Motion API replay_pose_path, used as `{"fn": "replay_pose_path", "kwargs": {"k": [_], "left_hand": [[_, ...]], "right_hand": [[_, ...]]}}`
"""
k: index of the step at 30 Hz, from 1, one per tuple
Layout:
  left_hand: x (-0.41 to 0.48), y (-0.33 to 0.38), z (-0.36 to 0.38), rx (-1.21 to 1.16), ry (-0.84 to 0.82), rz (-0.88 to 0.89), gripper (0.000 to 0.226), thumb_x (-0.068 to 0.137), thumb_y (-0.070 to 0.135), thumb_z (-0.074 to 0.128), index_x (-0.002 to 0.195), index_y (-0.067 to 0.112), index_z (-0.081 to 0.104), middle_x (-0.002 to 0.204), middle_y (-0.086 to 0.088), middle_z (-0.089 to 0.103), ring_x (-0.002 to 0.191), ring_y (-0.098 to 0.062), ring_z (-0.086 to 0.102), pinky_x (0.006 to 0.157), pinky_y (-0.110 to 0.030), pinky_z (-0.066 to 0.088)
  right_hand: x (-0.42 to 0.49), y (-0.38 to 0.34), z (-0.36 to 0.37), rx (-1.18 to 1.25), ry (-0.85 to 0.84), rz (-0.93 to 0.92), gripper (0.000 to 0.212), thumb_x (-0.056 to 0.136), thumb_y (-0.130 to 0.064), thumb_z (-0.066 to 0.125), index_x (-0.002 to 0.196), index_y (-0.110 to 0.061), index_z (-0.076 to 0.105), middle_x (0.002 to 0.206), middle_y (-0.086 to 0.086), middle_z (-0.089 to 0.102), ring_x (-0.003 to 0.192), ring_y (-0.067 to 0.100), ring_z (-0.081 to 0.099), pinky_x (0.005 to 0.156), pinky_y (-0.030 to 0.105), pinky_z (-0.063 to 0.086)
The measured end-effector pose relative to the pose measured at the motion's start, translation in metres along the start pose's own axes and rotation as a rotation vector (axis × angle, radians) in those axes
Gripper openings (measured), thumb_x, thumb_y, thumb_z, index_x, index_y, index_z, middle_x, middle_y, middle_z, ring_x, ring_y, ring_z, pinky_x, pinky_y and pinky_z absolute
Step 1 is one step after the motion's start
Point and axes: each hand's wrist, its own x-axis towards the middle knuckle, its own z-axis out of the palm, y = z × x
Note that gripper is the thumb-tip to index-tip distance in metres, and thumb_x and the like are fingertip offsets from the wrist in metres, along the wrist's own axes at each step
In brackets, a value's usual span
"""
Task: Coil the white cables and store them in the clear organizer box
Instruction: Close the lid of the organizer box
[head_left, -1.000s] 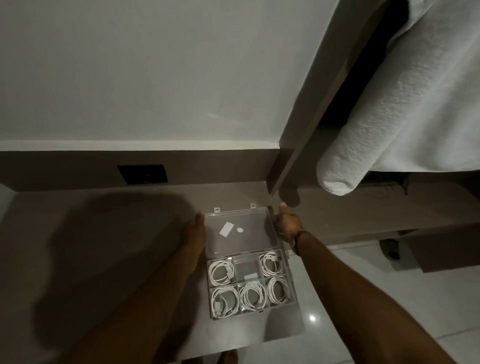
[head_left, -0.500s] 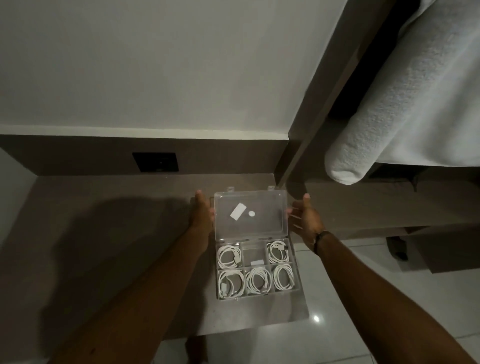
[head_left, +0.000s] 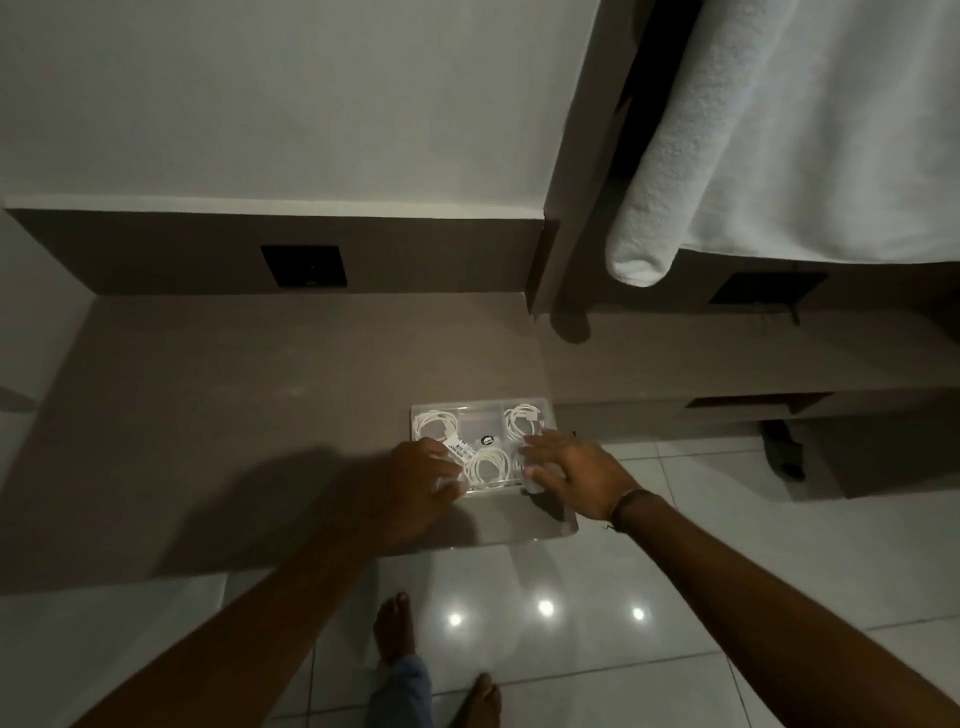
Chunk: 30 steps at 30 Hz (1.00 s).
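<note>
Head view shows both hands, left (head_left: 415, 480) and right (head_left: 569, 470), spread flat on the box (head_left: 480, 415) lid, coiled cables (head_left: 488, 465) inside, so only latching seemingly remains.

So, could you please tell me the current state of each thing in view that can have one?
Organizer box: lid closed, flat on the desk.
White cables: coiled, inside the compartments under the lid.
Left hand: pressing on the box's near left corner.
Right hand: fingers spread, pressing on the near right corner.
Towel: hanging.
</note>
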Motion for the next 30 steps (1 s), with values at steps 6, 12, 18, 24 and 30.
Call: {"fn": "replay_pose_path", "kwargs": {"k": [6,12,18,24,30], "left_hand": [[-0.022,0.018,0.015,0.438,-0.068,-0.002,0.039,0.079,0.042,0.066,0.110,0.020,0.070,0.126,-0.006,0.068,0.102,-0.032,0.068,0.077,-0.039,0.060],[-0.040,0.033,0.017,0.434,0.091,0.033,0.031,0.073,0.024,0.076,0.101,0.011,0.078,0.115,-0.015,0.075,0.096,-0.034,0.073,0.076,-0.037,0.062],[-0.047,0.035,0.019,0.328,0.154,0.072,0.025,0.069,0.010,0.085,0.093,0.011,0.080,0.111,-0.015,0.077,0.100,-0.033,0.073,0.079,-0.037,0.062],[-0.052,0.033,0.025,0.354,0.074,0.017,0.026,0.071,0.009,0.083,0.096,0.011,0.078,0.117,-0.015,0.074,0.106,-0.033,0.070,0.075,-0.039,0.063],[-0.049,0.041,0.023,0.404,0.077,-0.025,0.030,0.060,0.010,0.090,0.088,0.016,0.080,0.109,-0.010,0.078,0.090,-0.030,0.075,0.058,-0.032,0.062]], "right_hand": [[-0.014,-0.014,0.022,-0.385,0.029,-0.136,0.050,0.103,-0.044,0.044,0.144,-0.015,0.050,0.149,0.011,0.054,0.133,0.030,0.054,0.099,0.045,0.055],[-0.018,-0.018,0.023,-0.338,-0.031,-0.060,0.051,0.102,-0.045,0.049,0.147,-0.020,0.049,0.155,0.009,0.048,0.129,0.029,0.057,0.097,0.045,0.058],[-0.022,-0.017,0.030,-0.422,-0.131,0.032,0.058,0.104,-0.031,0.055,0.157,-0.025,0.031,0.168,0.006,0.026,0.144,0.030,0.046,0.101,0.049,0.056],[-0.025,-0.020,0.042,-0.480,-0.119,-0.016,0.057,0.103,-0.026,0.057,0.154,-0.020,0.033,0.166,0.007,0.026,0.149,0.029,0.035,0.097,0.048,0.059],[-0.024,-0.015,0.054,-0.500,-0.032,-0.009,0.047,0.105,-0.035,0.050,0.148,-0.020,0.039,0.162,0.008,0.033,0.147,0.029,0.040,0.088,0.045,0.063]]}}
